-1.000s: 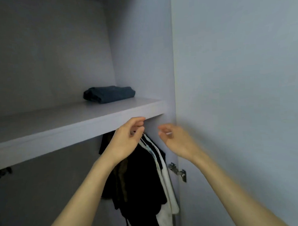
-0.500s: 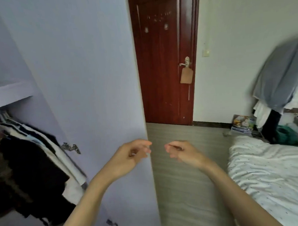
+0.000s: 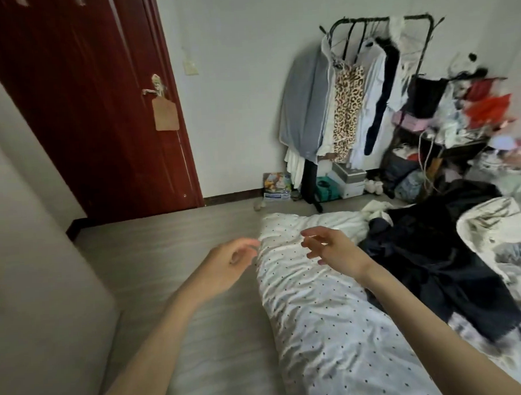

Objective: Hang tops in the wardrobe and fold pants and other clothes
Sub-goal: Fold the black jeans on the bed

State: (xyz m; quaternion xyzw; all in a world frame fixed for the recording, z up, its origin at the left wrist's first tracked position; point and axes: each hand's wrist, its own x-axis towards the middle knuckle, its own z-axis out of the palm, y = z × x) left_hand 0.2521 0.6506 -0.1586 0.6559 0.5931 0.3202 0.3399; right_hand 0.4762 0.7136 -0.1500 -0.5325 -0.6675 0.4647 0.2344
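A heap of dark, near-black clothes point(image 3: 429, 255) lies on the bed point(image 3: 318, 314), which has a white dotted cover. A white crumpled garment point(image 3: 493, 229) sits beside the heap at the right. My left hand point(image 3: 226, 263) hovers over the floor by the bed's corner, fingers loosely curled and holding nothing. My right hand point(image 3: 333, 249) hangs above the bed cover with fingers spread, also holding nothing, just left of the dark heap. The white wardrobe door point(image 3: 32, 267) fills the left edge; the wardrobe's inside is out of view.
A dark red room door point(image 3: 100, 114) stands at the back left. A black clothes rack point(image 3: 368, 97) full of hanging garments stands against the far wall, with boxes and bags under it. A cluttered shelf point(image 3: 459, 123) is at the right. Grey wood floor point(image 3: 171, 237) lies between wardrobe and bed.
The view has swung right, from the wardrobe's inside past the door to the bed and rack. Both hands left the hanging clothes and now hover, holding nothing, by the bed.
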